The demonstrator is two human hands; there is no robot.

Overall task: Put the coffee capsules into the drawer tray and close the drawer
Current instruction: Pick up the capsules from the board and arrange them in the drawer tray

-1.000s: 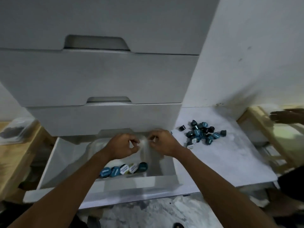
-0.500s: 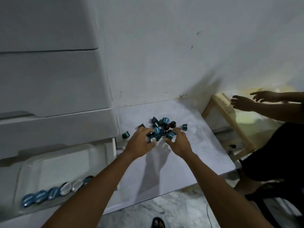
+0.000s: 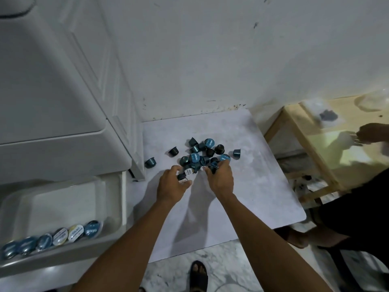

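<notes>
At the near edge of the capsule pile (image 3: 200, 157) I see my left hand (image 3: 172, 186), its grip clamped on a dark capsule (image 3: 182, 178); my right hand (image 3: 221, 178) is pinching another capsule (image 3: 213, 166). The pile lies on a pale marbled worktop (image 3: 263, 186) against a white wall (image 3: 210, 60). Leftward, the open drawer (image 3: 63, 260) holds a tray (image 3: 63, 203) with a row of capsules (image 3: 52, 237).

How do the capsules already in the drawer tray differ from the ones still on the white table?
The capsules in the tray stand in one neat row, foil lids facing out; the pile on the table is jumbled, tipped every way. Nothing touches the tray row; the left hand and right hand are grasping pile capsules. Both are bluish.
</notes>
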